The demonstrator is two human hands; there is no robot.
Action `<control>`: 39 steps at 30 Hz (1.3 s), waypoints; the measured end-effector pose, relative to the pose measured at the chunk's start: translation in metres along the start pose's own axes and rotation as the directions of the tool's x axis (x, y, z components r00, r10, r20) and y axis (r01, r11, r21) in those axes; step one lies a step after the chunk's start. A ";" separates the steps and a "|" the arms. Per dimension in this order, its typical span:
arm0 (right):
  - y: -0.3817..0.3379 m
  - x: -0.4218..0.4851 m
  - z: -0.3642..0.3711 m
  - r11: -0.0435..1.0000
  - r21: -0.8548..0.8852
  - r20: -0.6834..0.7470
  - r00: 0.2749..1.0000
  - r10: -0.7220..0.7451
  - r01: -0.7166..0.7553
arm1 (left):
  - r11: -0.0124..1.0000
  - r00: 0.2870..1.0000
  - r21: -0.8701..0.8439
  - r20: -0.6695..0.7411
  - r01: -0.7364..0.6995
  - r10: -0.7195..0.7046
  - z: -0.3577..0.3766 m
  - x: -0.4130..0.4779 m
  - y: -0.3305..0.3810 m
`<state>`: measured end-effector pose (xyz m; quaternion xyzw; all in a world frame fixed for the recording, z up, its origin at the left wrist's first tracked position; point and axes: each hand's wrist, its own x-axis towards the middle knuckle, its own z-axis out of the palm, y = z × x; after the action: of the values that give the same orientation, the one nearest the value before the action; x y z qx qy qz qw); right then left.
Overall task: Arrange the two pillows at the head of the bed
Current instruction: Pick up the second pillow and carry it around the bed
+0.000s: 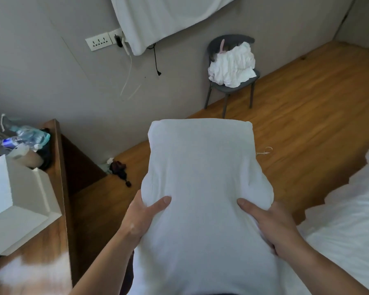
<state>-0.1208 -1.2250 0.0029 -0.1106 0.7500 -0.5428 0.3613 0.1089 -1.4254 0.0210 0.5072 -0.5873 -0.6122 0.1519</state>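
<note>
I have the plump white fabric pillow [202, 188] clamped between my left hand [141, 218] and right hand [275, 224], thumbs on top for control; the white-sheeted bed [345, 220] lies at three o'clock.

One white pillow [200, 177] in view, two hands on it: left hand [141, 218], right hand [273, 224]. Also one grey chair [230, 86], one pile of white laundry [232, 64], one bed [349, 220], one wall socket strip [99, 41].
</note>
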 end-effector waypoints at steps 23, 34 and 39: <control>-0.129 0.295 -0.055 0.961 0.274 -0.608 0.771 0.188 -0.018 | 0.965 0.746 0.036 0.642 -0.259 0.176 0.234 0.421 0.257; -0.173 0.458 -0.212 0.934 0.357 -0.658 0.710 0.251 0.001 | 0.940 0.743 0.129 0.649 -0.315 0.160 0.444 0.537 0.360; -0.187 0.512 -0.283 0.928 0.372 -0.711 0.646 0.279 0.008 | 0.949 0.693 0.161 0.717 -0.273 0.078 0.538 0.569 0.407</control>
<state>-0.7163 -1.3753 -0.0034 0.2458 0.7317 -0.6317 0.0718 -0.7375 -1.6740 0.0146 0.1925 -0.7201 -0.6604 -0.0907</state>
